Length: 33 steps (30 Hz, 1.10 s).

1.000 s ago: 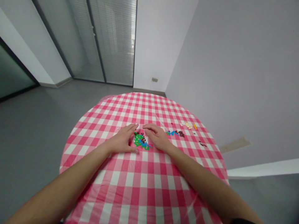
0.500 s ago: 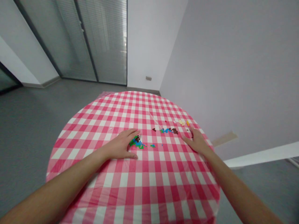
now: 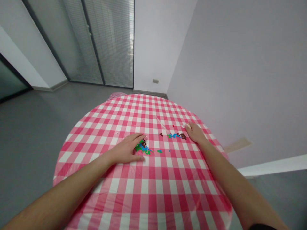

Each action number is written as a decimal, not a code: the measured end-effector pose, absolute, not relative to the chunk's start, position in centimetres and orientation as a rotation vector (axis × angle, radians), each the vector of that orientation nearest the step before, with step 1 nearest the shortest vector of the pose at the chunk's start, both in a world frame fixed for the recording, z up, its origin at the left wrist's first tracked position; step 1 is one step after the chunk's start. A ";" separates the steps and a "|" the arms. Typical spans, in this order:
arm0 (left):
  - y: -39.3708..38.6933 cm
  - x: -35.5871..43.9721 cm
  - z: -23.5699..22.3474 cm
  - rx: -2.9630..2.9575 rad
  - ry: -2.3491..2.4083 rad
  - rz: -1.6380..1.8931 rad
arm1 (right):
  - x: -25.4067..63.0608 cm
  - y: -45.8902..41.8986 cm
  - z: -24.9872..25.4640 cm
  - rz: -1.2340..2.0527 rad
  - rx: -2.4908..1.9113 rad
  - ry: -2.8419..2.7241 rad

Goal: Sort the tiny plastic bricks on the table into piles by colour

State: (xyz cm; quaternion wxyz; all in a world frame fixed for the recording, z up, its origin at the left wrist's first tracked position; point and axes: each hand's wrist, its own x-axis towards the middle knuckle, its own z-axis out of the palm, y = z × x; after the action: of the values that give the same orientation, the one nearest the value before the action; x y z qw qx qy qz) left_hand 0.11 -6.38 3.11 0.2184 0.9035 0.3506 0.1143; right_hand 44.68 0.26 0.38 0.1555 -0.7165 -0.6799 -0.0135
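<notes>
On a round table with a pink-and-white gingham cloth [image 3: 144, 191], my left hand [image 3: 127, 148] rests open, its fingers curving around the left side of a heap of small green, blue and brown plastic pieces [image 3: 142, 147]. A few green and blue bits [image 3: 159, 151] lie just right of the heap. Further right is a small cluster of blue and brown pieces [image 3: 176, 136]. My right hand [image 3: 194, 132] presses on the cloth just beyond that cluster, fingertips bunched at a pale piece [image 3: 188, 126]. Its fingers hide whatever lies beneath them.
The round table's edge curves close by on the right and far sides, with a grey floor [image 3: 35, 127] beyond it. A pale wall [image 3: 227, 64] rises on the right. Behind the table stands a glass partition with blinds [image 3: 107, 41].
My right hand has moved away from the heap, rightward and forward to the pale pieces. The heap looks smaller, with a few pieces now lying to its right. My left hand has barely moved.
</notes>
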 end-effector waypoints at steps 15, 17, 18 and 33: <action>-6.4 0.4 3.0 2.508 0.946 0.389 | 33.8 0.2 1.5 0.362 -1.480 -2.129; -6.4 0.4 2.9 2.485 0.952 0.412 | 31.9 -0.3 1.6 0.438 -1.417 -2.107; -6.4 0.4 2.9 2.464 0.964 0.429 | 30.9 -0.6 1.6 0.477 -1.385 -2.091; -6.2 0.2 3.0 2.319 1.195 0.545 | 22.3 -2.5 3.2 0.831 -1.120 -1.955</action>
State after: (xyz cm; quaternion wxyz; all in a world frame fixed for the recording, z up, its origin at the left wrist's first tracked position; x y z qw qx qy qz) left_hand 0.22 -6.17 2.99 0.2361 0.8455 0.4357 0.1988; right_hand 22.33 -2.54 3.21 0.3617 -0.4349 -0.7588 0.3228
